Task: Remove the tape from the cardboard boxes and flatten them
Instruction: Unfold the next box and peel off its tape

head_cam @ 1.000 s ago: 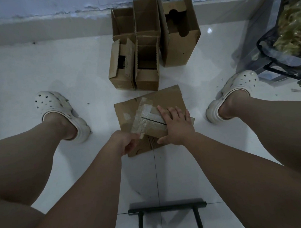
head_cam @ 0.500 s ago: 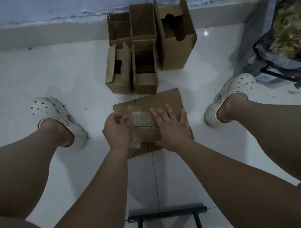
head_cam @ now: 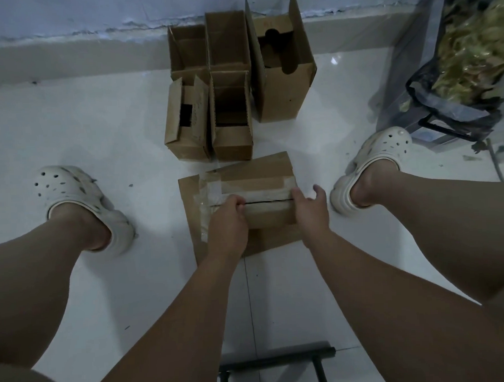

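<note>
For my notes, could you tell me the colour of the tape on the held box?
Pale, whitish-translucent tape; clearest in the head view.

Matt brown cardboard boxes (head_cam: 230,86); glossy clear tape (head_cam: 213,192); shiny white tiled floor (head_cam: 100,127); perforated rubbery clogs (head_cam: 73,194).

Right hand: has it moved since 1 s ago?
Yes. The right hand went right: off the middle of the box top to its right end, nearer the right shoe.
</note>
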The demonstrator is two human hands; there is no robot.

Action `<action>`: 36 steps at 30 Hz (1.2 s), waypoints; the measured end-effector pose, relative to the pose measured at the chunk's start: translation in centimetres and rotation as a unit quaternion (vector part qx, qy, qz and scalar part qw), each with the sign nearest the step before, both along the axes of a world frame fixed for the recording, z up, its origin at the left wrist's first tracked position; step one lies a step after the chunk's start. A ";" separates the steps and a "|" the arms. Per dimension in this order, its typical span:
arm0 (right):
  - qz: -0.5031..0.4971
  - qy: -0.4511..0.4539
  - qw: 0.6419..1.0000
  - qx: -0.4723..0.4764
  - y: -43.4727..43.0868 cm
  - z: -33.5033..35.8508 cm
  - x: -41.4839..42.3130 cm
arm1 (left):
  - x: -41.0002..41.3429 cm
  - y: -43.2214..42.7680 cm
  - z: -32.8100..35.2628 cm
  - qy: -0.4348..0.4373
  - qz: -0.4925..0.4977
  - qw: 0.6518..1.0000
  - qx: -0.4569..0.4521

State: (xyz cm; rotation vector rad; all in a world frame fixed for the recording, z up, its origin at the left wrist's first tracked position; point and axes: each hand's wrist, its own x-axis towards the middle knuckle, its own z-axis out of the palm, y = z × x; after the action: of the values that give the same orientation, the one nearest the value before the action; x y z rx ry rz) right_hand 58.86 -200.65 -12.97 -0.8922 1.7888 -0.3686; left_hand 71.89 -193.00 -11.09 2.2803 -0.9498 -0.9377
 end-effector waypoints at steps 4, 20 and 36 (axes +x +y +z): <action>0.027 -0.072 0.994 0.079 -1.4 -0.6 -1.2 | -0.8 -1.2 0.2 -0.019 -0.051 0.998 -0.011; 0.071 -0.078 0.990 0.090 -2.4 -1.1 -0.8 | -1.8 -0.1 -0.9 -0.132 -0.113 0.985 0.005; 0.153 0.018 0.985 0.080 -1.9 -0.5 -1.0 | -1.2 1.1 -2.2 -0.184 -0.189 0.965 -0.002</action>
State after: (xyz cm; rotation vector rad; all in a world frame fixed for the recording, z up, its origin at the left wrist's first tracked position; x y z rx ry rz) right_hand 57.86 -202.54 -13.44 -1.0438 1.6553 -0.0124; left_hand 70.68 -191.94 -13.25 2.3595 -1.5877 -0.6569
